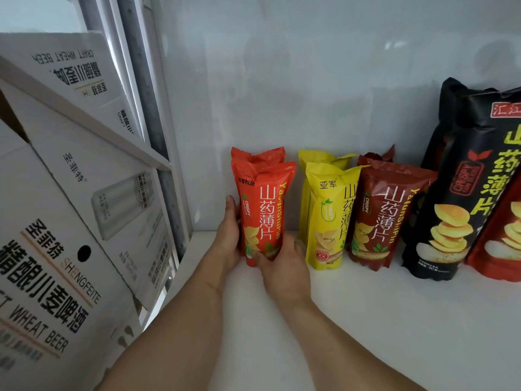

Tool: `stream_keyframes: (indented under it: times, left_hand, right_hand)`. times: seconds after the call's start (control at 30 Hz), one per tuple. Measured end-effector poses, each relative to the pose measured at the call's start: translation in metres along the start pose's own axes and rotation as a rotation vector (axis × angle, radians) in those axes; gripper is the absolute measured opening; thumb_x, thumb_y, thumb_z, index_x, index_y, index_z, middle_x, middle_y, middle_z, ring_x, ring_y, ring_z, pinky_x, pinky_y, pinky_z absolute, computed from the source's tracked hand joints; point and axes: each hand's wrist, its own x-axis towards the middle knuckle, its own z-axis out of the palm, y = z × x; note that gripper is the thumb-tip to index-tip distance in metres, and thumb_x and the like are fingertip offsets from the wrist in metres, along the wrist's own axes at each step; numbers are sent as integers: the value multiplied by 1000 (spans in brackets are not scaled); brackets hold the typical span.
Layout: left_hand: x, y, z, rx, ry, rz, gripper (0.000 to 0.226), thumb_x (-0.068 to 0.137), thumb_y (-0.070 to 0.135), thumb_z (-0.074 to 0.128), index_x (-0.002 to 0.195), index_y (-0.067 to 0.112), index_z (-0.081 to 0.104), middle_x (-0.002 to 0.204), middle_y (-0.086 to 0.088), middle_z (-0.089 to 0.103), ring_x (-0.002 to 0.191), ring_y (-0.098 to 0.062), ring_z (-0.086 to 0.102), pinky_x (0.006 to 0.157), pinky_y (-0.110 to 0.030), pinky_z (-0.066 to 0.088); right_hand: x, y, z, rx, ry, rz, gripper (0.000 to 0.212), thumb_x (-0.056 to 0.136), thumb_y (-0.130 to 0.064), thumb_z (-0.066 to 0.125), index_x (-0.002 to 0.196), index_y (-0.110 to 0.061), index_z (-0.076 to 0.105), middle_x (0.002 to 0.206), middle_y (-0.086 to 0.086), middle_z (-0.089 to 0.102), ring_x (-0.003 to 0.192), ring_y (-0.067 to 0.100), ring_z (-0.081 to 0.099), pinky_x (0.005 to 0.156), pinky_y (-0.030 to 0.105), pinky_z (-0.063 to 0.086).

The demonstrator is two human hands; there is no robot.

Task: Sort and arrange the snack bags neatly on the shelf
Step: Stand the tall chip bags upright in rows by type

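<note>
Head view: both hands' fingers closed around the upright orange snack bag on the shelf.

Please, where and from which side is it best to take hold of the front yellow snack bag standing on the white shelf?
Probably grip the front yellow snack bag around its narrow middle, coming from the front. It stands upright, the dark red snack bag presses its right side, and another yellow bag stands behind it.

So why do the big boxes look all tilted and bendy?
Head view: the wide-angle lens bends the edges, so the white cardboard beer boxes lean; the orange-red snack bag mid-frame stays sharp and straight; soft glare marks the white back wall.
</note>
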Motion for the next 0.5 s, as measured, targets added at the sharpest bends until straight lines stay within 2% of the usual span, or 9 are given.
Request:
stream_keyframes:
  times: [0.07,0.17,0.3,0.4,0.5]
  left_hand:
    - [0,-1,-1,1,10,7,72,94,73,26,130,23,62,117,-10,74,107,-29,71,96,-48,55]
    - [-5,-3,-1,5,56,37,64,98,69,27,126,23,62,118,-9,73,109,-28,70,100,-47,53]
    - [-19,-5,-9,146,272,94,65,99,64,33,129,13,61,121,-7,68,112,-23,63,106,-44,47]
    - [-50,-13,-20,568,400,223,44,103,47,41,116,12,63,115,-12,69,106,-27,63,96,-37,50]
    - [-95,-28,-25,1233,395,445,34,102,34,45,113,12,68,112,-10,69,101,-30,63,78,-32,47]
  right_hand:
    - [0,-2,-1,1,-4,14,62,79,-43,76,127,-19,45,120,3,53,110,23,56,85,33,50]
    - [0,-3,-2,13,-15,39,64,76,-42,78,124,-17,46,120,5,53,109,25,57,86,36,50]
    - [-8,-1,-9,59,-51,56,71,72,-46,80,126,-15,47,122,6,53,112,27,57,89,38,50]
    - [-26,1,-23,8,-65,27,68,82,-42,73,136,-16,42,131,9,51,120,29,52,91,34,45]
    - [-48,3,-46,-162,-107,-54,53,94,-35,58,139,-13,41,136,11,48,124,30,48,93,35,43]
